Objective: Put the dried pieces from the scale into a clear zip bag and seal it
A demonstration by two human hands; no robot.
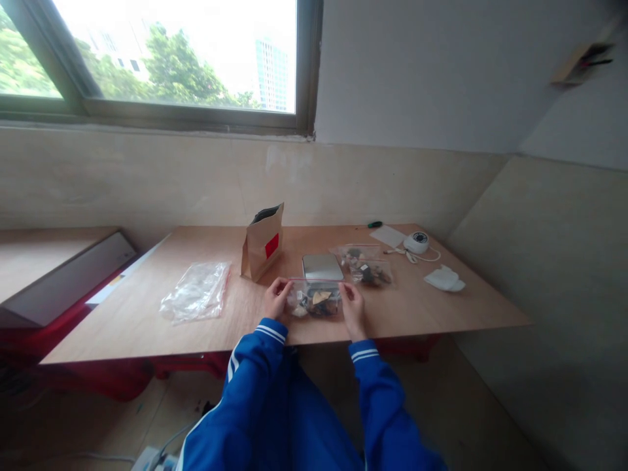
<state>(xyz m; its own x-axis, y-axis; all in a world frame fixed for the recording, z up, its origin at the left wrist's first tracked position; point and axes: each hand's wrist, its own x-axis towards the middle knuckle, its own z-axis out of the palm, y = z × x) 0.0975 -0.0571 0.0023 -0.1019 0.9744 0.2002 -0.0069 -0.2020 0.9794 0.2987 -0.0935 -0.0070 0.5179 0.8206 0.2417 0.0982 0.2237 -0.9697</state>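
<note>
Between my hands is a clear zip bag [318, 302] holding brown, tan and dark dried pieces. My left hand [277, 297] pinches the left end of its top edge. At the other end of that edge, my right hand [352, 305] grips the bag in the same way. Just behind the bag lies a flat silver-topped scale [322, 266], partly hidden by it. To the right are two more filled zip bags, a nearer one [373, 275] and a farther one [360, 252]. A brown paper pouch [260, 245] with a red label stands with its top open behind my left hand.
Clear plastic bags [199, 292] lie on the left of the wooden table [132, 327]. At the right are a white dome camera [417, 243] with a cable, a crumpled white item [444, 279], a white sheet [388, 236] and a green-handled screwdriver [375, 224]. A wall [383, 186] runs behind.
</note>
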